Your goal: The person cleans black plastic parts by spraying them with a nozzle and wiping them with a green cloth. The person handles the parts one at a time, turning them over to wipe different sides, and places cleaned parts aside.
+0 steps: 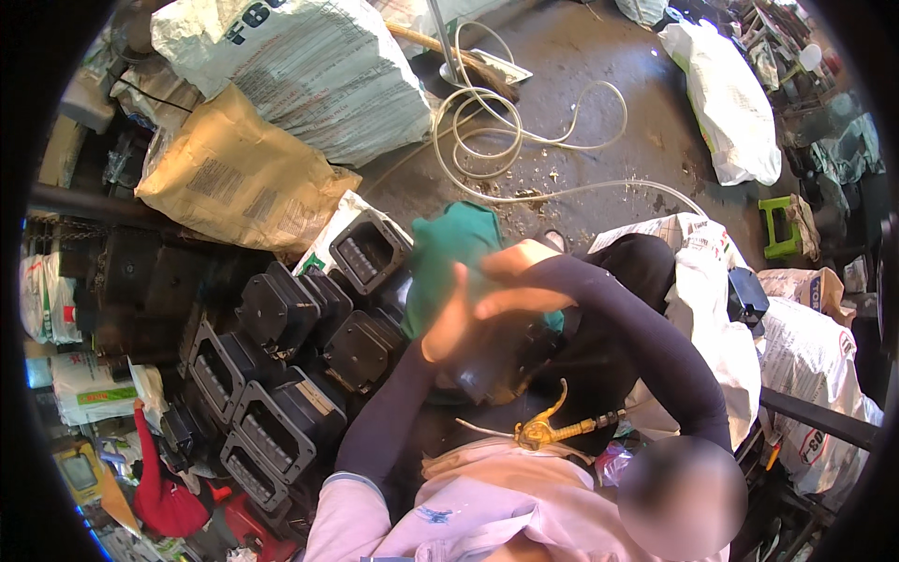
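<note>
Both my hands meet above my lap, blurred by motion, beside a bunched green cloth [457, 239]. My left hand [447, 323] lies along the cloth's lower edge; whether it grips the cloth cannot be made out. From the right, my right hand [524, 286] reaches across with fingers stretched and apart, close to the left one. Beneath them a dark, glossy plastic part [496, 375] shows partly in my lap, and more green shows under the right wrist. A yellow air blow gun [548, 432] with a hose lies across my waist.
Several black plastic housings [281, 426] are stacked at my left. Behind them stand a brown paper sack [248, 178] and a large white sack [309, 80]. A clear hose [487, 140] coils on the floor [571, 75]. White sacks [805, 393] and a green stool [777, 228] are at right.
</note>
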Available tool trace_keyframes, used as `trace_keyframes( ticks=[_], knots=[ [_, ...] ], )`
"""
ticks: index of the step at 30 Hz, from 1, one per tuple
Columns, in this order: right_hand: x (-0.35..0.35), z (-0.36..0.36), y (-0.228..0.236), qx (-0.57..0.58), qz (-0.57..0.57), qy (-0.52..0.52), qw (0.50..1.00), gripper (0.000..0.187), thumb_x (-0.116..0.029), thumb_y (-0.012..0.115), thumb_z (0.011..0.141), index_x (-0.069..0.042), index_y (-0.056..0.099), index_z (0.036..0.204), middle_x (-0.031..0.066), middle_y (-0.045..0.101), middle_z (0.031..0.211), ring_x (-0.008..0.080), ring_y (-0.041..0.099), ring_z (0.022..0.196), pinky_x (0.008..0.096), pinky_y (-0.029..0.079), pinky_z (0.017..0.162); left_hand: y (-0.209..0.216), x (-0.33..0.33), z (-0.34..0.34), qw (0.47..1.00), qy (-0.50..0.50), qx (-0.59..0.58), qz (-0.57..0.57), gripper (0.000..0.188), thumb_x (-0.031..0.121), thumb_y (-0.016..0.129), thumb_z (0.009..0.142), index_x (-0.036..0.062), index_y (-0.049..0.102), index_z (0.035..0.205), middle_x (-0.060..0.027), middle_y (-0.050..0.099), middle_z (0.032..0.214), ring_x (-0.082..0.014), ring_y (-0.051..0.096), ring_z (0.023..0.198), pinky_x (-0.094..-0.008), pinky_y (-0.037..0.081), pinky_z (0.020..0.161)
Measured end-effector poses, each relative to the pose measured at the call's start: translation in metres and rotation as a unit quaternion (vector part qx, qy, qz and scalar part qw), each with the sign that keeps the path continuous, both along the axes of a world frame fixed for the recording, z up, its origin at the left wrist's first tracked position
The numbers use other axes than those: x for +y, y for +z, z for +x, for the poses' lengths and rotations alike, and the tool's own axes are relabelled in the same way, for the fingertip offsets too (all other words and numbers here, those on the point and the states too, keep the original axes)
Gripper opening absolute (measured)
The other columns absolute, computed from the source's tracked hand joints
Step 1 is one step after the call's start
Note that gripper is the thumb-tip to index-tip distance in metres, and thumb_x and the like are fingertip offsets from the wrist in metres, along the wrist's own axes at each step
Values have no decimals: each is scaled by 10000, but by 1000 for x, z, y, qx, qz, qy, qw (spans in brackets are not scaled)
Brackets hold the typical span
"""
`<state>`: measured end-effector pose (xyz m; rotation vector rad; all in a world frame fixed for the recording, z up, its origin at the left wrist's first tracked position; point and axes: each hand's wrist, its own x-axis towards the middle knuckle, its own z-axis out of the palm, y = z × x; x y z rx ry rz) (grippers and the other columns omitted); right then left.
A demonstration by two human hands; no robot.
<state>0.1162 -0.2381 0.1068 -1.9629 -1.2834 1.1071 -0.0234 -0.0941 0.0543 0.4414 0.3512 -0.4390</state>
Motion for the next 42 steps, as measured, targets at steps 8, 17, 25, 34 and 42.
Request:
trace_keyframes(
  ticks=[8,17,25,34,42],
  knots=[
    [-61,-4,-37,159,154,-441,870,284,-252,594,1023,19,644,1092,64,702,990,135,635,891,297,500,786,12,50,3,971,138,-179,-75,707,607,294,1062,22,520,1388,-127,630,1295,-258,629,1162,-397,509,1023],
    [-13,-62,75,-127,300,-265,907,470,-183,667,906,18,587,1322,156,629,1307,291,592,1186,436,448,1030,43,25,29,953,198,-145,176,689,595,286,1077,20,584,1312,-88,667,1176,-173,652,1038,-324,525,905],
    [23,-81,29,-431,316,-134,835,375,-115,670,764,16,690,1115,196,603,1360,344,551,1314,570,348,1133,52,39,33,948,211,-120,204,703,613,306,1065,18,626,1258,-116,673,1205,-202,655,1092,-346,520,963],
    [-14,-69,28,-385,347,-77,851,277,-71,713,685,0,700,953,187,655,1210,344,622,1218,586,423,1094,52,20,43,935,134,-90,315,699,631,321,1056,26,661,1143,-59,671,1023,-126,624,926,-321,521,813],
    [10,-49,27,-406,435,-54,802,224,-77,714,733,18,663,929,267,640,1237,436,591,1253,583,411,1123,52,33,39,900,170,-104,387,737,651,311,1048,13,661,1162,-71,696,1027,-140,649,941,-318,534,869]
  ],
)
